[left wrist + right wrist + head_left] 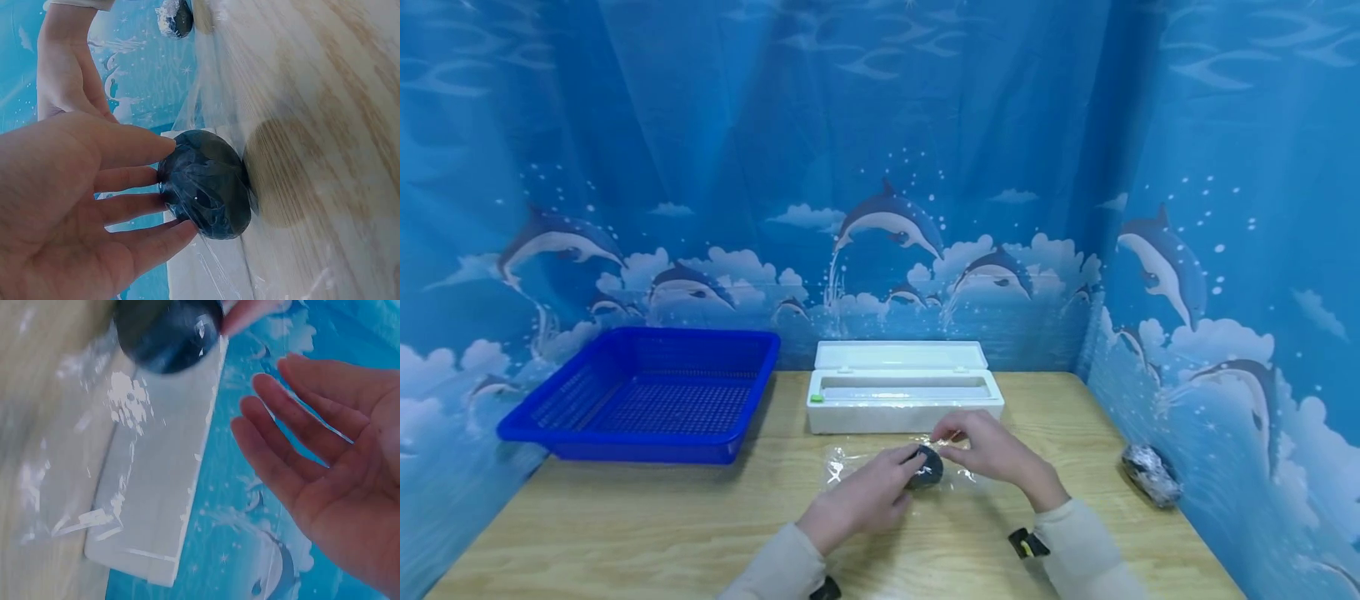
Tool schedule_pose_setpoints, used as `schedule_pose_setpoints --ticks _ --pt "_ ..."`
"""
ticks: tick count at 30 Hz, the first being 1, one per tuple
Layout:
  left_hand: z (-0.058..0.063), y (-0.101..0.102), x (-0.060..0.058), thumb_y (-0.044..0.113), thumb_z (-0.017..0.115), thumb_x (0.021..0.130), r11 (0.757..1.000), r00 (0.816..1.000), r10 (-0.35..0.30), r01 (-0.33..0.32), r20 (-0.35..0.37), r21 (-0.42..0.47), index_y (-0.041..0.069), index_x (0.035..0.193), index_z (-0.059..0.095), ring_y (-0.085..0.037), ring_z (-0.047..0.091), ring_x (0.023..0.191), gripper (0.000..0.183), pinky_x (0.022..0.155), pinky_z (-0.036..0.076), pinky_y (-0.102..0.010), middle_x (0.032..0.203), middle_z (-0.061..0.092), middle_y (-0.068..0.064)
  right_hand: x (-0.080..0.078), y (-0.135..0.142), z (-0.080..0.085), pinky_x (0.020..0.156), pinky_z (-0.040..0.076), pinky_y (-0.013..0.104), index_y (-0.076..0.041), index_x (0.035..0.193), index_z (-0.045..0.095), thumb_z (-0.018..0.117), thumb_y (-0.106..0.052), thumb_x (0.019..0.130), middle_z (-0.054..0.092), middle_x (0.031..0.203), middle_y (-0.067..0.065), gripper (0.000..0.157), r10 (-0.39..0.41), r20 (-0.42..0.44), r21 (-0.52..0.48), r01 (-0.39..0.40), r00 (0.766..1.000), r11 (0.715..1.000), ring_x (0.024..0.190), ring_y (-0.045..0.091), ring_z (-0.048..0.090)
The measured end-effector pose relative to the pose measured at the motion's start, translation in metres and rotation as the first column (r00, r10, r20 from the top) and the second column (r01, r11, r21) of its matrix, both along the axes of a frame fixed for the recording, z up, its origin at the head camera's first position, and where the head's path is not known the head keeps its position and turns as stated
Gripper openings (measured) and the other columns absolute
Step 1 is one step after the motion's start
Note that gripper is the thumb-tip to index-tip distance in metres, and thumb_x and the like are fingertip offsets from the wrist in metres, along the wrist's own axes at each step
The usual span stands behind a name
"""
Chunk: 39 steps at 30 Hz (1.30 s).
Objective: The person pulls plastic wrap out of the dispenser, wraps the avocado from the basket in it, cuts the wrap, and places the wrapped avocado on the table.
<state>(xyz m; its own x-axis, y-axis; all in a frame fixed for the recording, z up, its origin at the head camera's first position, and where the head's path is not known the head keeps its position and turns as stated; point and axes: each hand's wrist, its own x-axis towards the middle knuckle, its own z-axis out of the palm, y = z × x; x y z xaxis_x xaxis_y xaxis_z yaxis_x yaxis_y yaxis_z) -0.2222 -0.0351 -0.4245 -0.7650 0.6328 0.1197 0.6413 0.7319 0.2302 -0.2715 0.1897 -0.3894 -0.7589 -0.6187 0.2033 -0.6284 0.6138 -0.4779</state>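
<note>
A dark, rounded object [927,468] with clear plastic film around it sits on the table. My left hand [868,493] holds it from above, thumb and fingertips spread against its surface. In the left wrist view the dark object [206,184] looks glossy, with creased film stretched over it. Clear film [69,487] spreads across the table under and beside it. My right hand [988,450] is just to the right, near the film. Its fingers [281,437] are loosely bent with nothing between them in the right wrist view.
Behind the hands stands a white film box [904,418] with its lid raised and a green piece at its left corner. A blue plastic basket [737,396] is at the back left. A foil-wrapped dark object [1152,475] lies at the right edge. Dolphin-print curtains enclose the table [625,533].
</note>
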Motion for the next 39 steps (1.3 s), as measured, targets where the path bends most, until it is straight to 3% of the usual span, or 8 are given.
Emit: schedule_pose_setpoints --ticks 6,13,19,23,30,39 --pt "-0.004 -0.002 -0.005 0.009 0.070 0.093 0.999 1.000 -0.002 0.002 0.003 0.037 0.000 0.153 0.044 -0.031 0.054 0.142 0.066 0.116 0.047 -0.039 0.159 0.045 -0.021 -0.001 -0.008 -0.013 0.084 0.063 0.037 0.000 0.109 0.075 0.076 -0.004 0.089 0.077 0.105 0.015 0.020 0.006 0.019 0.053 -0.007 1.000 0.999 0.094 0.026 0.073" --pt "-0.007 -0.003 -0.007 0.007 0.070 0.093 0.997 1.000 0.005 -0.006 0.005 0.079 0.000 0.152 0.046 -0.031 0.056 0.140 0.064 0.116 0.047 -0.039 0.156 0.049 -0.020 -0.006 -0.009 -0.025 0.078 0.063 0.033 0.000 0.115 0.074 0.077 -0.004 0.087 0.077 0.105 0.013 0.029 0.046 -0.002 0.070 -0.046 0.999 0.996 0.088 0.024 0.073" --pt "-0.013 -0.003 -0.013 0.001 0.069 0.092 0.985 0.999 -0.010 0.003 0.041 0.170 0.001 0.148 0.050 -0.029 0.059 0.136 0.060 0.115 0.048 -0.039 0.151 0.056 -0.016 -0.002 -0.012 -0.030 0.078 0.062 0.033 -0.001 0.121 0.072 0.080 -0.007 0.084 0.071 0.102 0.011 0.037 0.014 0.000 0.111 -0.014 1.000 0.994 0.089 0.025 0.069" --pt "-0.018 -0.004 -0.019 -0.002 0.070 0.090 0.974 0.998 0.025 -0.037 0.059 0.222 0.006 0.146 0.054 -0.025 0.061 0.133 0.059 0.114 0.050 -0.039 0.145 0.061 -0.008 0.001 -0.014 -0.030 0.078 0.061 0.032 0.001 0.125 0.070 0.083 -0.009 0.082 0.070 0.110 0.015 0.046 -0.023 0.016 0.115 0.021 1.000 0.993 0.092 0.027 0.069" --pt "-0.016 -0.007 -0.025 0.003 0.079 0.085 0.976 0.997 0.070 -0.078 0.045 0.202 0.006 0.138 0.061 -0.023 0.065 0.122 0.056 0.108 0.055 -0.039 0.129 0.065 -0.006 0.001 -0.017 -0.030 0.082 0.062 0.036 -0.002 0.127 0.070 0.085 -0.013 0.081 0.069 0.118 0.016 0.050 -0.066 0.059 0.125 0.058 0.996 0.990 0.096 0.025 0.069" --pt "-0.012 -0.001 -0.039 0.008 0.088 0.076 0.979 0.990 0.111 -0.123 0.083 0.162 0.007 0.132 0.062 -0.025 0.065 0.121 0.061 0.106 0.056 -0.040 0.129 0.066 -0.010 0.000 -0.021 -0.039 0.098 0.057 0.052 0.001 0.132 0.064 0.090 -0.016 0.075 0.066 0.127 0.021 0.064 -0.086 -0.022 0.144 0.088 0.996 0.986 0.110 0.033 0.066"
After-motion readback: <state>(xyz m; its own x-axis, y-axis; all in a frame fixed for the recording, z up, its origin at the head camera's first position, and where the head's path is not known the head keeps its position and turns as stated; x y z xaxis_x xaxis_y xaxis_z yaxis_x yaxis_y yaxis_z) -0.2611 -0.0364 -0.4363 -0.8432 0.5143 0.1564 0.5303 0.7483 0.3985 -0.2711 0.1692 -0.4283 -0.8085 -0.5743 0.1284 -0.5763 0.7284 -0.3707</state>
